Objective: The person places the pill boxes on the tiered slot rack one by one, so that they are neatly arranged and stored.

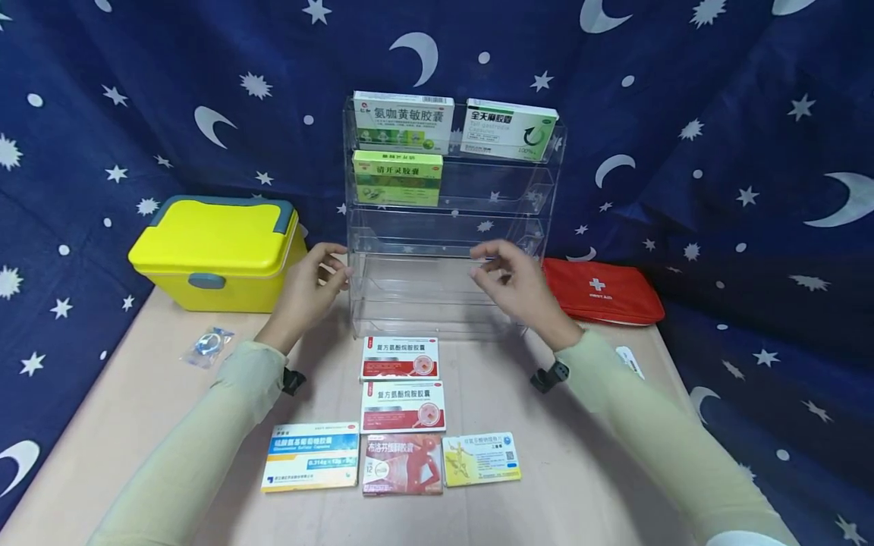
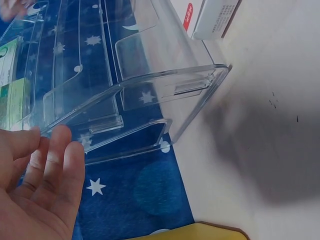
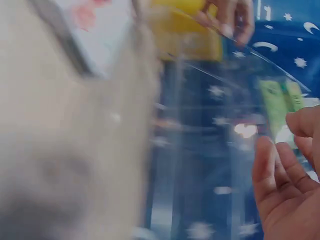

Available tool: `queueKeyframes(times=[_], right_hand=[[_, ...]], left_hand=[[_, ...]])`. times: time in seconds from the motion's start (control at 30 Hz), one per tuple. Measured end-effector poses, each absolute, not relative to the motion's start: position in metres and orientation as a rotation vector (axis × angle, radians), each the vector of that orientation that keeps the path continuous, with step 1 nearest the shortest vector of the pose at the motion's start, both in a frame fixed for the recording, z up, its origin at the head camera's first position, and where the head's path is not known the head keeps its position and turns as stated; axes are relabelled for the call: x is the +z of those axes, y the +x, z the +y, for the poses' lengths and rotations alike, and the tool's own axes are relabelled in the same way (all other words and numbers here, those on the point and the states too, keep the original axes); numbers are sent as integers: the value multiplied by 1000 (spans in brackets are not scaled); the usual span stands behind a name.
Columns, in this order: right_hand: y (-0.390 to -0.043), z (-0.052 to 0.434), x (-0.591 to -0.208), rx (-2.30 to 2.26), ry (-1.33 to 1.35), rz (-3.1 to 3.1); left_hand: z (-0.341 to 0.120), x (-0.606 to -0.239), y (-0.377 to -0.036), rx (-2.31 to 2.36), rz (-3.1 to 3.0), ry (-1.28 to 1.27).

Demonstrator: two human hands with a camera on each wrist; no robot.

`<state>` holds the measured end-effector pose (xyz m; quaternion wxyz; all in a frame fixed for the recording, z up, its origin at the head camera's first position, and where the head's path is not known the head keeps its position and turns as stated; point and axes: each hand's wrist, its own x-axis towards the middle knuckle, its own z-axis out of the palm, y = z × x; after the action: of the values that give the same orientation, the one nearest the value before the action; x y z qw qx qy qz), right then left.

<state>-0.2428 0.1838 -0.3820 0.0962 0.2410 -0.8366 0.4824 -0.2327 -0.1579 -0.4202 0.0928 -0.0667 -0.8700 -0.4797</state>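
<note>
A clear plastic tiered display rack [image 1: 451, 269] stands upright at the back of the table. My left hand [image 1: 310, 284] is at its left side edge; in the left wrist view the thumb and fingertips [image 2: 61, 134] pinch that edge. My right hand [image 1: 515, 288] hovers before the rack's right part, fingers loosely bent, holding nothing. On the top tier sit a white-and-green medicine box [image 1: 403, 125] and another white-and-green medicine box [image 1: 508, 130]. Below the left one is a yellow-green medicine box [image 1: 398, 180]. Two red-and-white medicine boxes [image 1: 400, 358] [image 1: 403, 407] lie before the rack.
Nearer lie a blue-and-orange box [image 1: 311, 456], a pinkish-red box [image 1: 403, 465] and a yellow-and-white box [image 1: 481, 459]. A yellow case [image 1: 212, 254] and a small plastic packet [image 1: 208, 345] are left. A red first-aid pouch [image 1: 601, 292] and a small white item [image 1: 629, 362] are right.
</note>
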Motion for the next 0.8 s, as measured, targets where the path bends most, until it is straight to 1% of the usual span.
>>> queueKeyframes(times=[0.2, 0.33, 0.43, 0.57, 0.7, 0.8], right_hand=[[-184, 224, -451, 1580, 542, -2726], [-144, 247, -477, 1585, 419, -2929], [-119, 258, -488, 1464, 364, -3047], [-93, 264, -497, 1342, 362, -3083], [-75, 266, -502, 1319, 365, -3077], [-68, 264, -504, 1318, 368, -3051]], left_hand=[[-156, -419, -231, -1416, -2575, -200], [-154, -417, -231, -1421, -2579, -207], [-155, -417, -231, -1432, -2572, -199], [-156, -417, -230, -1432, -2567, -184], [-156, -418, -230, -1418, -2572, -194], [-156, -420, -230, -1414, -2556, -204]])
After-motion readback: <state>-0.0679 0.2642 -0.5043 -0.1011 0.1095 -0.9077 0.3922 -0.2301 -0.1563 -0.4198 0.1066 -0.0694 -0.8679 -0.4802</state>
